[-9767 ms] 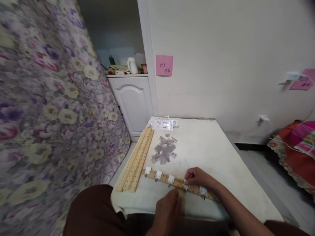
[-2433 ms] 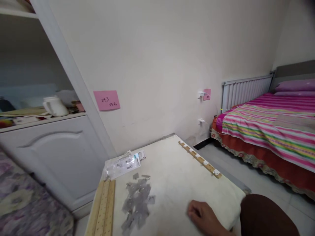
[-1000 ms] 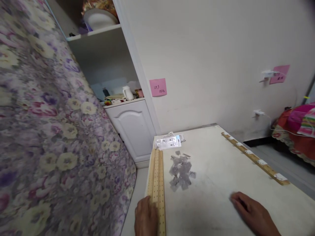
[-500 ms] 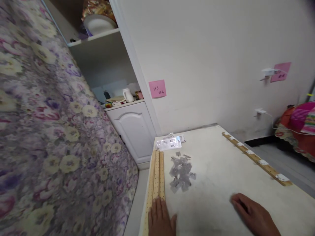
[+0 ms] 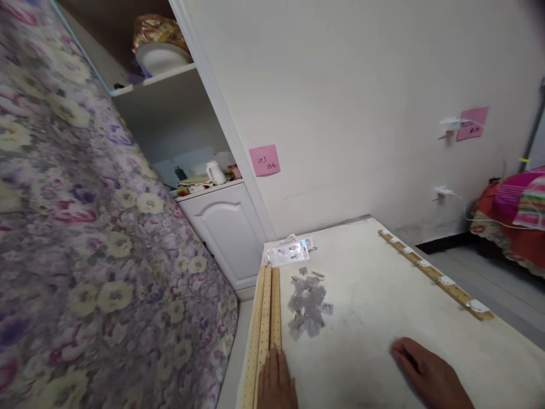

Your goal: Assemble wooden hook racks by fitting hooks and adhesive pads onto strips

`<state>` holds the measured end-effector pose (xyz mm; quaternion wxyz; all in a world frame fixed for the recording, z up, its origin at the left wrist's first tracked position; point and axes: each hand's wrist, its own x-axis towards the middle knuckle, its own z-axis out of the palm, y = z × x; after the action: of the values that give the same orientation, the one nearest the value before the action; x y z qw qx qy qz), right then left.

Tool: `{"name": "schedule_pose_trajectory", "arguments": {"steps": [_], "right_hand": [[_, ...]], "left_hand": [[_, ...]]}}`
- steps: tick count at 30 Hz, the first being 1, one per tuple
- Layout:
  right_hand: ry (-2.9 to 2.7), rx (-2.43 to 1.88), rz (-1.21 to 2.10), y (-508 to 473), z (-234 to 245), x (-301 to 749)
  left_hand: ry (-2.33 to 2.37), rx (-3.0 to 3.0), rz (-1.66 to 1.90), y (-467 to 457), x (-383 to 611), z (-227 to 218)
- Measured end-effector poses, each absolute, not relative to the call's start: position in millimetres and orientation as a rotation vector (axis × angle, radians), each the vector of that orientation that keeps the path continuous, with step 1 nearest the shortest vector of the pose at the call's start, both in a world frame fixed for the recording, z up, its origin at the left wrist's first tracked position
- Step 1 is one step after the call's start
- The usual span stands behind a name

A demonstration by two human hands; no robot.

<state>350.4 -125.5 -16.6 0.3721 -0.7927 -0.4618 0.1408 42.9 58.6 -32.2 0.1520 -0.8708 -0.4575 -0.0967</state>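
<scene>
Left hand (image 5: 276, 382) flat, fingers extended, on near end of the slats (image 5: 264, 318), bottom centre. Right hand (image 5: 428, 375) open, palm down on the table (image 5: 374, 284), lower right. Hook pile (image 5: 307, 307) between them; hooked slat (image 5: 434, 274) along right edge.

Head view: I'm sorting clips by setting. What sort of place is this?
Probably a home bedroom: a bed with a pink striped cover at the right, purple floral bedding at the left, and a white panelled cupboard with open shelves above.
</scene>
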Motion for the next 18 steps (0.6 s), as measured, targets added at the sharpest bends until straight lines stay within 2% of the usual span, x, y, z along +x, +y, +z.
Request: {"name": "schedule_pose_trajectory", "arguments": {"steps": [4, 8, 11, 18], "right_hand": [[-1.191, -2.023, 0.361, -125.7, -15.3, 351.3], [-1.191, -2.016, 0.356, -126.0, -13.3, 352.7], [-1.186, -2.008, 0.367, -126.4, -13.0, 353.5], [-1.176, -1.965, 0.366, -126.9, -11.4, 353.7]], "left_hand": [[-1.512, -2.511, -0.201, 56.7, 48.6, -26.5], [-1.697, -2.514, -0.310, 52.1, 57.1, -18.7], [-1.792, -2.593, -0.597, 53.1, 57.6, -8.5], [-2.231, -2.824, -1.510, 46.8, 43.2, 37.3]]}}
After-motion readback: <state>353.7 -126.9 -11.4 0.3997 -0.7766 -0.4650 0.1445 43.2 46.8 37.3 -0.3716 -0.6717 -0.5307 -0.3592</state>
